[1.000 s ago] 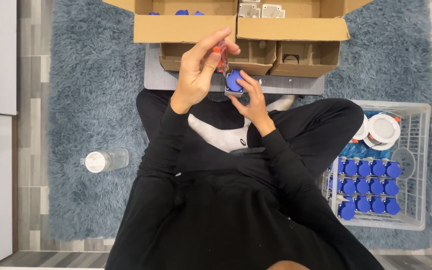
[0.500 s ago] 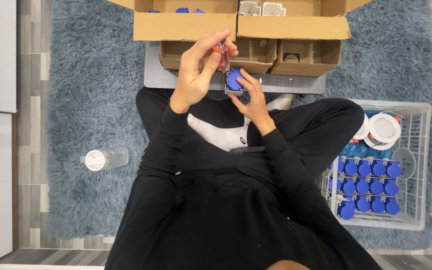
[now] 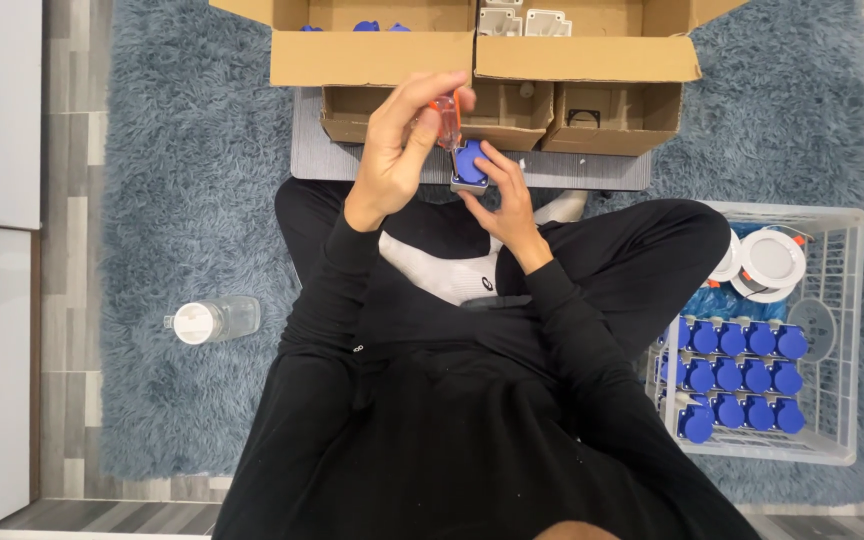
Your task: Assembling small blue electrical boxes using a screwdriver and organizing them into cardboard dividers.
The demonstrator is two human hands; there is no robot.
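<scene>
Left hand (image 3: 402, 150), grip closed on the orange-handled screwdriver (image 3: 447, 120), has barely shifted over the blue-capped socket (image 3: 470, 166) clasped by the right hand (image 3: 502, 200).

A small grey box with a round blue cap (image 3: 469, 165) is held upright above the lap. An orange-handled screwdriver (image 3: 447, 120) is kept nearly vertical, its tip set on the cap.

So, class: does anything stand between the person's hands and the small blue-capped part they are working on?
Nothing visible does. The right hand grips the blue-capped part directly, and the left hand holds an orange-handled screwdriver down onto it.
</scene>
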